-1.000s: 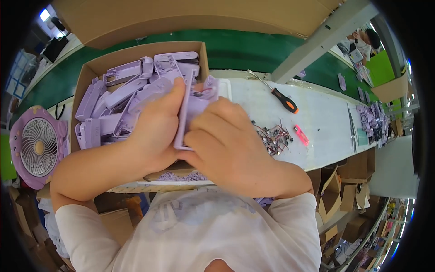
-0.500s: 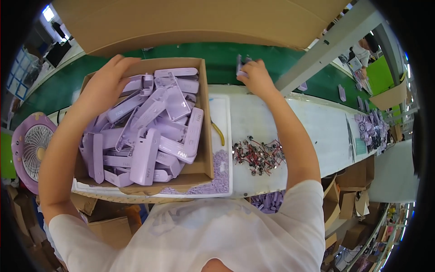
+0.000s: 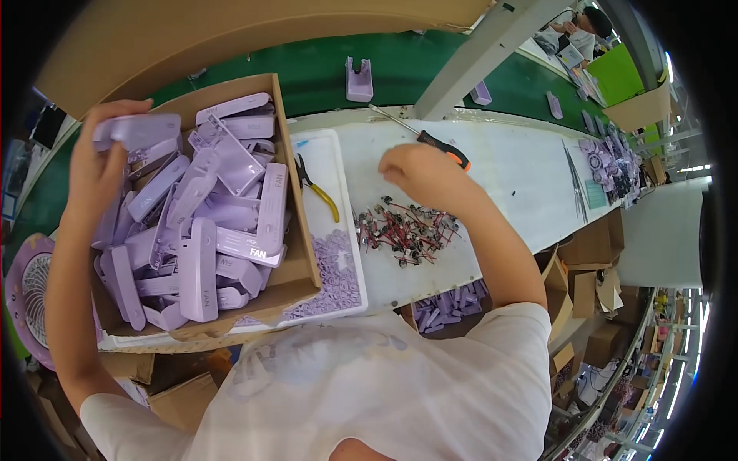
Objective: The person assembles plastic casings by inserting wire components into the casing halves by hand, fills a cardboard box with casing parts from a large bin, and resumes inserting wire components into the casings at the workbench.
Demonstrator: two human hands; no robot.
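Observation:
In my left hand (image 3: 98,154) is a light purple plastic fan casing (image 3: 146,131), gripped above the far left corner of a cardboard box (image 3: 304,253). Many more purple casings (image 3: 198,265) lie jumbled in that box. My right hand (image 3: 419,173) hovers over the white worktop with its fingers curled in. Whatever those fingers may hold is hidden. Just nearer to me than that hand lies a heap of small parts with red wires (image 3: 407,230). A screwdriver (image 3: 430,142) with a black and orange handle rests beyond it. One purple casing (image 3: 359,81) stands on the green belt.
Yellow-handled pliers (image 3: 319,190) lie in a white tray (image 3: 355,269) beside many tiny purple pieces (image 3: 330,261). A grey metal post (image 3: 469,65) rises at the bench's far edge. On the left is a round purple fan (image 3: 31,284). Another person (image 3: 580,34) sits at far right.
My right hand has let go of the casing on the green belt and come back nearer over the worktop. My left hand has picked up a casing. The whole view has shifted rightward.

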